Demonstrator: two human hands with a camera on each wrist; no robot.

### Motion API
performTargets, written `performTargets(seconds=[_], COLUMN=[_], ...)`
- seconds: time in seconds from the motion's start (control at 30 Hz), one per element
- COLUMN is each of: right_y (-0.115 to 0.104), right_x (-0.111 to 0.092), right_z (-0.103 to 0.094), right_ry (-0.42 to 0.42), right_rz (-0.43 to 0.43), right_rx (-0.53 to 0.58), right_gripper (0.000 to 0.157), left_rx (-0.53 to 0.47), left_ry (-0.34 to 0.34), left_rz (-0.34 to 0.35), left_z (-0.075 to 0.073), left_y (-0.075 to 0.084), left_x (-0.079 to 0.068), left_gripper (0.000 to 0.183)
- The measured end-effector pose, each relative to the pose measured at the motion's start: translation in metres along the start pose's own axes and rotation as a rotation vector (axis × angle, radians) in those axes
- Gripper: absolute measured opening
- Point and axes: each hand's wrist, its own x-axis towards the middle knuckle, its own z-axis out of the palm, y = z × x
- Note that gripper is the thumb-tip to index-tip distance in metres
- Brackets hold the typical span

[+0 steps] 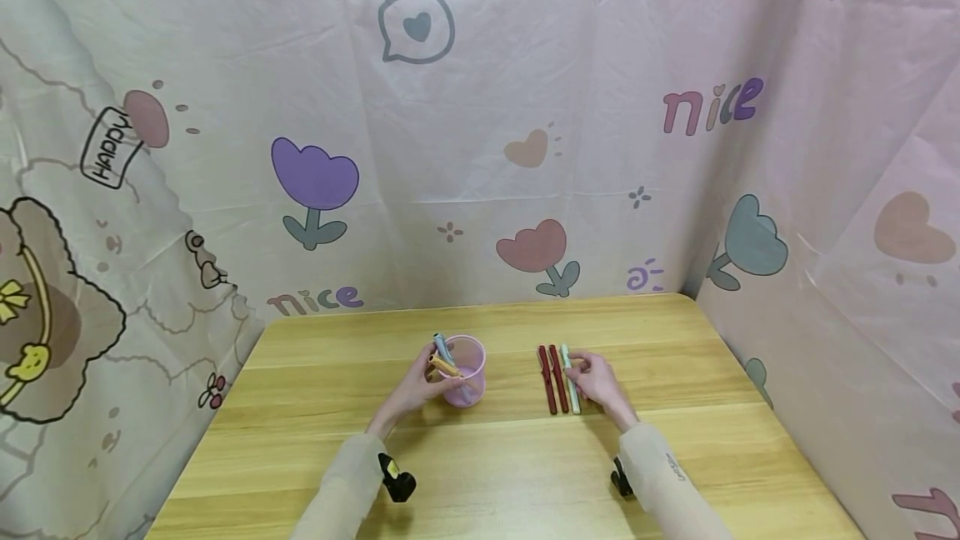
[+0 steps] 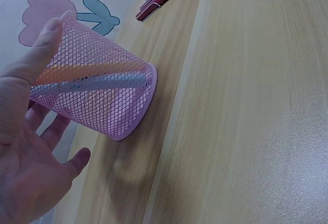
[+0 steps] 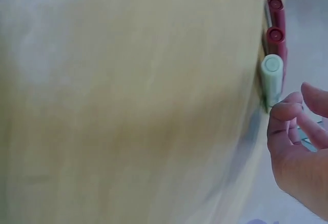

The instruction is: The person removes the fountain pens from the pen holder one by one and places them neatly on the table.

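My left hand [image 1: 417, 387] grips a pink mesh pen cup [image 1: 474, 382], its thumb across the near side at the rim. Inside lean an orange pen [image 2: 97, 70] and a light blue pen [image 2: 102, 82], their upper ends sticking out beside the fingers. To the right, a pale green pen [image 1: 572, 386] lies beside two dark red pens [image 1: 556, 377], all roughly parallel on the table. At the green pen's right side is my right hand [image 1: 595, 377], with bent fingertips right at the barrel. In the right wrist view its thumb stands apart from the pen.
The wooden table [image 1: 480, 473] bears the cup and pens. Behind it hangs a printed cloth [image 1: 450, 123], which continues along both sides. A black wrist camera [image 1: 397, 480] is strapped at the left sleeve, another black device [image 1: 622, 480] at the right.
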Motion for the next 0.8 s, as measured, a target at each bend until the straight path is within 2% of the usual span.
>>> performTargets(seconds=[0.3,0.8], right_y=[-0.017,-0.059], right_x=[-0.001,-0.007], right_z=[0.005,0.024], right_ry=[0.016,-0.054], right_rz=[-0.126,-0.278], right_rx=[0.040,0.139], right_gripper=[0.041,0.035], left_rx=[-0.014,-0.006], left_ry=[0.011,-0.004], left_rz=[-0.024,0.005], left_z=[0.001,0.002], left_y=[0.000,0.003], left_x=[-0.001,-0.003], left_gripper=[0.081,0.078])
